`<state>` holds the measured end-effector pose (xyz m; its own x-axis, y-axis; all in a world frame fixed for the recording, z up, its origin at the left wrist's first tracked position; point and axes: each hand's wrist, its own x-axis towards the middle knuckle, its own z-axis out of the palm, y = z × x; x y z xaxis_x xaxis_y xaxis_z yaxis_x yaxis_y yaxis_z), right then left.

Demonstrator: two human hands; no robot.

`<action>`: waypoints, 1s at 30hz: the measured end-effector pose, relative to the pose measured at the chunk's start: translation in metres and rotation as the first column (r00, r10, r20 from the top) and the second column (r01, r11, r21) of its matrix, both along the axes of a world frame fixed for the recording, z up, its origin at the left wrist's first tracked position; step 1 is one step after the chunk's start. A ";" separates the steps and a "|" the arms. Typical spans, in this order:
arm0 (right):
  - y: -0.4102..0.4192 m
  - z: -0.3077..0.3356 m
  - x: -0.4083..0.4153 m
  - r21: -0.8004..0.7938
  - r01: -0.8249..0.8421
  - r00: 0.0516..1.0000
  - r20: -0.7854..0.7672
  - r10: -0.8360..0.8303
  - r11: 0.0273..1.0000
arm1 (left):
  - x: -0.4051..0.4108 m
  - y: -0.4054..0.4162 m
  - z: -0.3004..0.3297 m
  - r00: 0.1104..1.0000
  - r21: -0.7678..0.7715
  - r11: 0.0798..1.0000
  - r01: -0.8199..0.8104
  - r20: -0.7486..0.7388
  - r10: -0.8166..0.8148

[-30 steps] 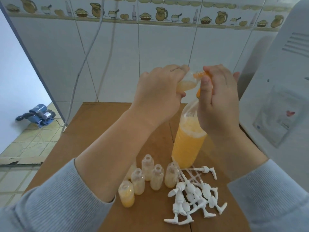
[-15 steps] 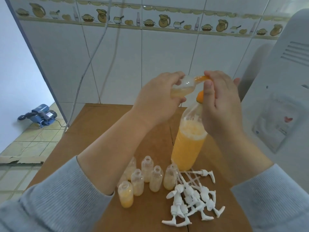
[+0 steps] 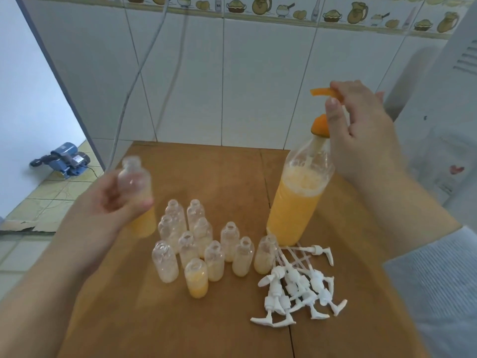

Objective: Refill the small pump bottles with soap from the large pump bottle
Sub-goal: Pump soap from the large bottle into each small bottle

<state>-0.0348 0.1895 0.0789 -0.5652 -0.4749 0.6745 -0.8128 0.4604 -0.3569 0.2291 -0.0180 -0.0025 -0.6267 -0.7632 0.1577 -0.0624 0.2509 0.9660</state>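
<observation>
Gripping a small pump bottle (image 3: 136,195) upright in my left hand (image 3: 113,202), neck pointing up, orange soap filling its lower part, I hold it above the table (image 3: 206,171), left of the cluster of open small bottles (image 3: 204,241). My right hand (image 3: 361,135) pinches the orange pump head (image 3: 325,93) of the large pump bottle (image 3: 296,200), which stands far right on the table, its long axis leaning slightly right, spout pointing left. White pump tops (image 3: 296,290) lie heaped near right, just beside the small bottles.
</observation>
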 end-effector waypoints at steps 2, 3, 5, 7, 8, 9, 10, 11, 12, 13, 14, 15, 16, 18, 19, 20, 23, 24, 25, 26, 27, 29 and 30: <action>-0.002 0.000 0.003 -0.023 0.001 1.000 0.015 0.000 1.000 | 0.019 -0.001 -0.025 0.989 0.011 0.994 -0.111 0.104 0.109; -0.003 0.000 0.004 -0.036 -0.004 1.000 0.021 0.005 0.999 | 0.026 -0.002 -0.038 0.978 0.021 0.989 -0.149 0.148 0.144; -0.004 0.000 0.007 -0.058 -0.014 1.000 0.021 0.015 0.998 | 0.034 -0.003 -0.064 0.959 0.038 0.979 -0.200 0.213 0.188; -0.004 -0.001 0.007 -0.074 -0.017 1.000 0.010 0.018 0.997 | 0.036 -0.004 -0.085 0.939 0.033 0.973 -0.230 0.269 0.213; -0.004 -0.002 0.007 -0.076 -0.016 1.000 0.006 0.016 0.997 | 0.035 -0.004 -0.094 0.935 0.043 0.971 -0.235 0.283 0.214; -0.004 -0.002 0.007 -0.079 -0.013 1.000 0.003 0.013 0.997 | 0.033 -0.004 -0.101 0.934 0.052 0.972 -0.227 0.295 0.202; -0.003 -0.003 0.007 -0.079 -0.011 1.000 0.001 0.011 0.997 | 0.031 -0.003 -0.106 0.933 0.058 0.975 -0.216 0.306 0.189; -0.004 -0.003 0.007 -0.078 -0.010 1.000 0.000 0.010 0.997 | 0.028 -0.003 -0.110 0.934 0.056 0.977 -0.204 0.311 0.177; -0.004 -0.003 0.007 -0.074 -0.006 1.000 0.002 0.006 0.997 | 0.026 -0.002 -0.114 0.935 0.053 0.979 -0.197 0.311 0.172; -0.004 -0.004 0.008 -0.071 0.002 1.000 0.003 -0.001 0.997 | 0.024 -0.001 -0.117 0.935 0.048 0.979 -0.196 0.312 0.171; -0.004 -0.004 0.008 -0.071 0.010 1.000 0.004 -0.010 0.997 | 0.022 0.000 -0.118 0.934 0.046 0.979 -0.198 0.310 0.175; -0.004 -0.004 0.008 -0.072 0.018 1.000 0.006 -0.017 0.997 | 0.020 0.001 -0.118 0.937 0.047 0.980 -0.196 0.305 0.172; -0.004 -0.004 0.009 -0.073 0.022 1.000 0.009 -0.022 0.997 | 0.019 0.002 -0.119 0.939 0.067 0.979 -0.191 0.303 0.162; -0.004 -0.005 0.010 -0.072 0.025 1.000 0.012 -0.024 0.997 | 0.022 0.003 -0.123 0.939 0.120 0.974 -0.193 0.312 0.148; -0.004 -0.004 0.010 -0.070 0.026 1.000 0.014 -0.025 0.997 | 0.026 0.004 -0.127 0.930 0.101 0.972 -0.212 0.326 0.168; -0.004 -0.004 0.009 -0.068 0.027 1.000 0.015 -0.026 0.997 | 0.032 0.007 -0.131 0.913 0.044 0.970 -0.239 0.351 0.209; -0.005 -0.005 0.008 -0.077 0.028 1.000 0.014 -0.027 0.997 | 0.050 0.029 -0.134 0.892 -0.230 0.941 -0.249 0.323 0.315; -0.005 -0.005 0.008 -0.082 0.029 1.000 0.014 -0.028 0.996 | 0.053 0.035 -0.131 0.889 -0.307 0.926 -0.219 0.328 0.319; -0.005 -0.006 0.008 -0.085 0.029 0.999 0.015 -0.028 0.996 | 0.053 0.039 -0.128 0.881 -0.354 0.916 -0.192 0.350 0.320; -0.006 -0.006 0.009 -0.086 0.029 1.000 0.014 -0.028 0.996 | 0.052 0.041 -0.125 0.867 -0.381 0.908 -0.174 0.378 0.325; -0.006 -0.006 0.009 -0.086 0.030 0.999 0.014 -0.028 0.996 | 0.047 0.043 -0.121 0.850 -0.404 0.900 -0.162 0.406 0.335; -0.006 -0.006 0.010 -0.087 0.031 0.999 0.016 -0.029 0.996 | 0.036 0.044 -0.113 0.809 -0.450 0.881 -0.147 0.459 0.369; -0.006 -0.006 0.010 -0.086 0.032 0.999 0.015 -0.031 0.996 | 0.030 0.044 -0.110 0.793 -0.467 0.875 -0.130 0.481 0.374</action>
<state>-0.0250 0.1839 0.0732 -0.5884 -0.3966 0.7046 -0.7931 0.4529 -0.4073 0.2591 0.0259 -0.1121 -0.4916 -0.8538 0.1715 -0.6575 0.4931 0.5698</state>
